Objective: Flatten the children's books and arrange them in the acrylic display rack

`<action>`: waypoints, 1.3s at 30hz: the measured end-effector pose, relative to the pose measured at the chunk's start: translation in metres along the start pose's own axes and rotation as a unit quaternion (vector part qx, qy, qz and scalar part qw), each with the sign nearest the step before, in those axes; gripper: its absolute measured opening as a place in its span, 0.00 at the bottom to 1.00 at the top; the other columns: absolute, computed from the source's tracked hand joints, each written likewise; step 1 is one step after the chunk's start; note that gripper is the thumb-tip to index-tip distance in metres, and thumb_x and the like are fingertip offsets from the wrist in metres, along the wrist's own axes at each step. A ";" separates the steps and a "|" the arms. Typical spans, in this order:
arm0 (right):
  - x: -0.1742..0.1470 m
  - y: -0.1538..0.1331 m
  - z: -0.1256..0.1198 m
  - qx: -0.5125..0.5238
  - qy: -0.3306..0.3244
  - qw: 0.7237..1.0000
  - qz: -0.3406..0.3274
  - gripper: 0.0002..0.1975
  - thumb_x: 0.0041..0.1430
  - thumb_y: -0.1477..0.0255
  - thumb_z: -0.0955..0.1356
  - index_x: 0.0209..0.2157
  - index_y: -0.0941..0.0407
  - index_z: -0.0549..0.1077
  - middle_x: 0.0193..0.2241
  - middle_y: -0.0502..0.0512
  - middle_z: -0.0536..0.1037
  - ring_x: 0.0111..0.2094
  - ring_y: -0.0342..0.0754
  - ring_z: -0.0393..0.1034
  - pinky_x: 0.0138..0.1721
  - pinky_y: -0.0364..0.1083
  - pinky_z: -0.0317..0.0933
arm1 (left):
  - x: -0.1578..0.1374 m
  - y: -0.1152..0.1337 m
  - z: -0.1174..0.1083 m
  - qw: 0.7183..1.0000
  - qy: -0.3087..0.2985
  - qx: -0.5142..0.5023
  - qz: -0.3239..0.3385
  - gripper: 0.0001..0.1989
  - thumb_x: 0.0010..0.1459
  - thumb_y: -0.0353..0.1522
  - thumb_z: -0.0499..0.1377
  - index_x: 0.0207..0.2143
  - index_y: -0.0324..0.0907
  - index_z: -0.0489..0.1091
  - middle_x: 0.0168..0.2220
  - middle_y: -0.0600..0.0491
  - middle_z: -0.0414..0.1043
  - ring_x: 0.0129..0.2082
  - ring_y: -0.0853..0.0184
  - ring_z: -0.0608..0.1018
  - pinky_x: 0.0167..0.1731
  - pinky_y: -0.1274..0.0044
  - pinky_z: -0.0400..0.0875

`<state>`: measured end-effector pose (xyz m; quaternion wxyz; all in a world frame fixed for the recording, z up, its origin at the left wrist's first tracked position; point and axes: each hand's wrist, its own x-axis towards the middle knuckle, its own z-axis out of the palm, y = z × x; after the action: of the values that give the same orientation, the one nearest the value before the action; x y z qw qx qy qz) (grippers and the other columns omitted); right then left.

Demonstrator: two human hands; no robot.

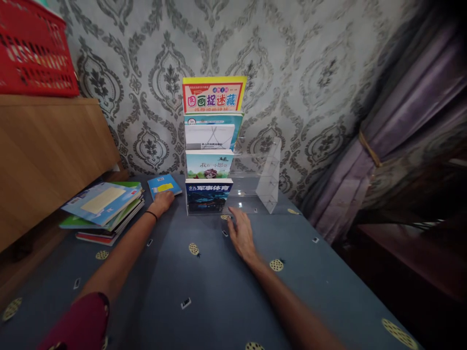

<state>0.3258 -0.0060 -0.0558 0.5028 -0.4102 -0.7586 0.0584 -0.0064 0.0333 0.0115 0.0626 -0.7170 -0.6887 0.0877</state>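
Observation:
My left hand [164, 201] is at the near edge of a thin blue book [163, 183] with a yellow patch, its fingers curled on the cover. The book lies flat on the cloth, left of a clear tiered book rack [270, 177]. My right hand [241, 232] is held before the rack with its fingers apart and nothing in it. Beside its fingertips, in the lowest tier, stands a dark blue book [208, 198]. Above that are a light green book [208, 165], a white and grey book [207, 136] before a teal one, and a yellow and red book [215, 95] on top.
To the left, a loose stack of books [104, 201] lies beside a wooden cabinet [54, 160] bearing a red plastic basket [36, 53]. The surface has a blue cloth [219, 291] with pineapple prints. A patterned wall is behind, and a purple curtain [383, 131] hangs right.

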 end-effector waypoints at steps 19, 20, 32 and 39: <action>0.000 -0.023 -0.004 0.062 -0.143 0.987 -0.028 0.16 0.66 0.72 0.60 0.45 0.54 0.78 0.41 0.59 0.82 0.46 0.56 0.75 0.49 0.57 0.70 | -0.198 0.064 -0.011 0.990 0.000 0.113 0.081 0.28 0.53 0.14 0.52 0.58 0.28 0.67 0.44 0.30 0.77 0.40 0.51 0.83 0.36 0.67 0.78; -0.001 -0.026 -0.003 0.071 -0.152 0.985 -0.030 0.15 0.66 0.72 0.61 0.45 0.54 0.78 0.41 0.59 0.82 0.45 0.55 0.75 0.49 0.57 0.70 | -0.213 0.077 -0.007 0.989 0.000 0.114 0.098 0.29 0.52 0.15 0.55 0.58 0.29 0.67 0.44 0.30 0.77 0.39 0.52 0.83 0.35 0.68 0.78; -0.022 -0.078 0.001 0.152 -0.255 0.948 -0.112 0.15 0.69 0.69 0.62 0.50 0.53 0.77 0.44 0.59 0.82 0.49 0.54 0.74 0.51 0.56 0.69 | -0.242 0.147 -0.018 0.974 0.079 -0.099 0.187 0.11 0.69 0.34 0.54 0.47 0.39 0.72 0.45 0.42 0.78 0.46 0.56 0.80 0.47 0.64 0.75; -0.030 -0.078 0.004 0.108 -0.335 0.922 -0.162 0.16 0.68 0.69 0.65 0.54 0.54 0.75 0.50 0.62 0.79 0.52 0.57 0.72 0.53 0.60 0.67 | -0.187 0.076 0.020 0.983 0.113 -0.132 0.057 0.20 0.70 0.29 0.48 0.61 0.39 0.65 0.62 0.42 0.69 0.61 0.58 0.72 0.59 0.65 0.68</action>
<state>0.2830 -0.0760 -0.0399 0.2633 -0.1818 -0.9278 0.1917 0.0571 -0.1578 -0.0163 0.0394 -0.7626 -0.6405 -0.0820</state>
